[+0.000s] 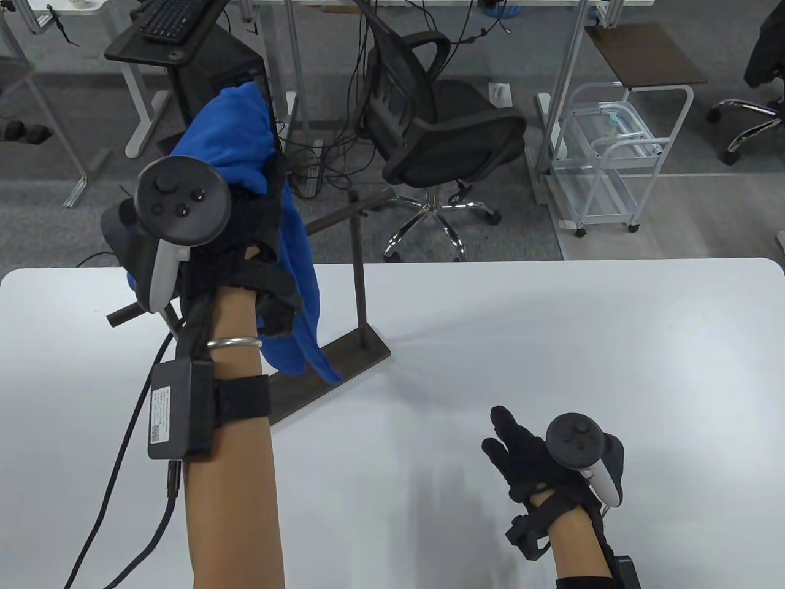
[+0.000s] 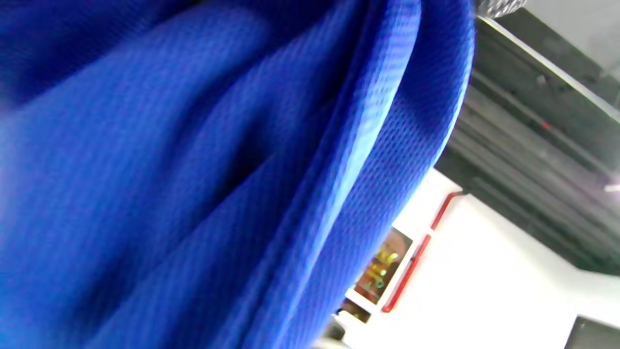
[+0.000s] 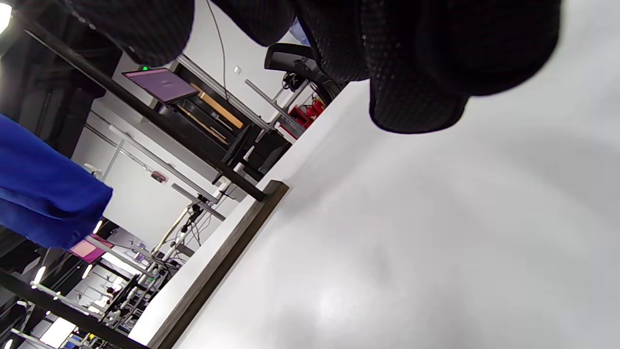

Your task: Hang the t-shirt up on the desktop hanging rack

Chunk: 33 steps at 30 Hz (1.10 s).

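The blue t-shirt (image 1: 236, 138) is bunched up in my raised left hand (image 1: 248, 211), which grips it above the dark metal hanging rack. The cloth hangs down past the rack's horizontal bar (image 1: 334, 216) to near the rack's base (image 1: 362, 359). Whether it touches the bar I cannot tell. The shirt's fabric (image 2: 193, 184) fills the left wrist view and hides the fingers. My right hand (image 1: 512, 445) rests on the white table (image 1: 582, 343) with fingers spread and nothing in it. In the right wrist view its fingers (image 3: 411, 72) hang over the table, with the shirt (image 3: 43, 194) and rack base (image 3: 227, 242) at left.
The rack's upright post (image 1: 357, 270) stands at the table's far edge. Behind the table are a black office chair (image 1: 441, 123) and a white wire cart (image 1: 613, 165). A black cable (image 1: 122, 448) trails from my left forearm across the table's left side.
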### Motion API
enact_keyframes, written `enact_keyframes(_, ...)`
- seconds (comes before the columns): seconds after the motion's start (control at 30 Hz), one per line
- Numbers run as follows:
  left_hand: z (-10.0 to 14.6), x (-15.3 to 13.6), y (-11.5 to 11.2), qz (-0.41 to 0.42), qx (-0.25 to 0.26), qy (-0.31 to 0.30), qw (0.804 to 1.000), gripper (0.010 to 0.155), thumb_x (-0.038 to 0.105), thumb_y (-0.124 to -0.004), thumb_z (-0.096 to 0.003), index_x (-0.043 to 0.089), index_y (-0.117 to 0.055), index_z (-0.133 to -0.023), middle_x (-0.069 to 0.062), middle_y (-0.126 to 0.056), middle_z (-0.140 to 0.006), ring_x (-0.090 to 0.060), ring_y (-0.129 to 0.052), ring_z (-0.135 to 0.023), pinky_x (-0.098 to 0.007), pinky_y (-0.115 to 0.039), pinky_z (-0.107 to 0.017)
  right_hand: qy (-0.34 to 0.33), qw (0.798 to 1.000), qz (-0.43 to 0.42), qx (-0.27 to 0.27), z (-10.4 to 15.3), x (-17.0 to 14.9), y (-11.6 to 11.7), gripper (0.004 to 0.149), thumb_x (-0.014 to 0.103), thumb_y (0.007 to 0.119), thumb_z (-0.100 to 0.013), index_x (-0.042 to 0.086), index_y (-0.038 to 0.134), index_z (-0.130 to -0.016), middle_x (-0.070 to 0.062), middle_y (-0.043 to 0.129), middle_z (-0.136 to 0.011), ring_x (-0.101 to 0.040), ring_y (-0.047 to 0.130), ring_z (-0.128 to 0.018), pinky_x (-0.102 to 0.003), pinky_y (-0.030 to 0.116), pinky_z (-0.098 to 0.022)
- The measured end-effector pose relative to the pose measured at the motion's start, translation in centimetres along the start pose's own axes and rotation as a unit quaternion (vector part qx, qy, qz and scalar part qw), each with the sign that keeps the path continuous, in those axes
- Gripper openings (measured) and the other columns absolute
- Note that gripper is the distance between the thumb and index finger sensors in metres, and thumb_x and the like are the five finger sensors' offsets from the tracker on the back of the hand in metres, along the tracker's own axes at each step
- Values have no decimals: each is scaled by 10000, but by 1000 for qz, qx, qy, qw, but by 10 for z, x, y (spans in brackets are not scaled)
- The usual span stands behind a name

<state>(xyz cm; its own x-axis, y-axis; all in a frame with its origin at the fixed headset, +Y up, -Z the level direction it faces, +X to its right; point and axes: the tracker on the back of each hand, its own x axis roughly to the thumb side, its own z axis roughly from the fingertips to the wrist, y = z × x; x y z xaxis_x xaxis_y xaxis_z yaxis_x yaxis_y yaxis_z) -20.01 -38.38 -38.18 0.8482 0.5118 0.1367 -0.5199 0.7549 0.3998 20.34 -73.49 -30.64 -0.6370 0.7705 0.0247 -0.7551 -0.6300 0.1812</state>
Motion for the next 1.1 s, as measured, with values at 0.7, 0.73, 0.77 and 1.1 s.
enact_keyframes(0.7, -29, -59, -42, -189, -137, 245, 941, 907, 701, -428, -470, 56, -948, -839, -208, -1036, -718, -388, -1070, -479, -521, -833, -423, 33, 998, 31, 39, -2, -3, 5, 622, 444, 732, -441, 110, 637, -957, -278, 684, -892, -472, 861, -523, -506, 748, -303)
enact_keyframes(0.73, -27, -57, -38, -198, -122, 232, 945, 895, 698, -438, -473, 59, -948, -837, -204, -1039, -714, -385, -1072, -474, -519, -835, -420, 31, 998, 30, 37, -2, -2, 5, 620, 444, 731, -442, 111, 637, -957, -280, 683, -892, -473, 860, -522, -506, 748, -304)
enact_keyframes(0.77, -25, -55, -35, -203, -112, 222, 947, 881, 694, -450, -475, 63, -951, -832, -196, -1044, -705, -375, -1077, -466, -512, -840, -416, 30, 998, 30, 36, -2, -2, 5, 620, 444, 732, -442, 110, 638, -956, -281, 684, -891, -472, 861, -522, -507, 748, -303)
enact_keyframes(1.1, 15, -12, -4, -166, 12, 42, 985, 797, 677, -508, -473, 98, -985, -739, -116, -1084, -559, -284, -1089, -340, -446, -871, -353, 25, 999, 33, 34, -2, -1, 7, 628, 446, 728, -442, 112, 620, -962, -277, 680, -895, -470, 861, -524, -504, 749, -304)
